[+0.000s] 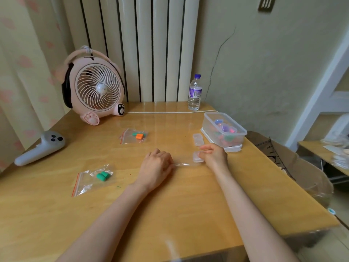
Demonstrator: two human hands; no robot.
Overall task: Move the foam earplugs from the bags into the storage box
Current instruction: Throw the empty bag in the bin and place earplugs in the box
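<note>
Head view: right hand point(215, 156) fingers point(206, 147) pinch small case point(197, 157)

A: Table point(170, 205) colour?
B: Honey-yellow wood grain. Fan point(94, 91) pink, white grille, black paw print on one foot.
A: Bags?
B: Near bag point(83, 183) clear, orange-red zip strip; near earplugs point(102, 176) green. Far bag point(130, 138) same strip; far earplugs point(139, 136) green plus orange. Third bag point(182, 164), pinched by left hand point(156, 167), clear.
A: Box?
B: Storage box point(208, 120) clear (contents mixed: blue, purple, pink, orange, green). Small case point(197, 158) in right hand point(215, 156) frosted clear.
A: Rest?
B: Bottle point(195, 92) clear, purple cap and label. Controller point(40, 147) light grey, black buttons. Curtain point(24, 63) cream with pink blotches. Radiator point(147, 44) cream, black gaps. Wall point(264, 63) pale green.
</note>
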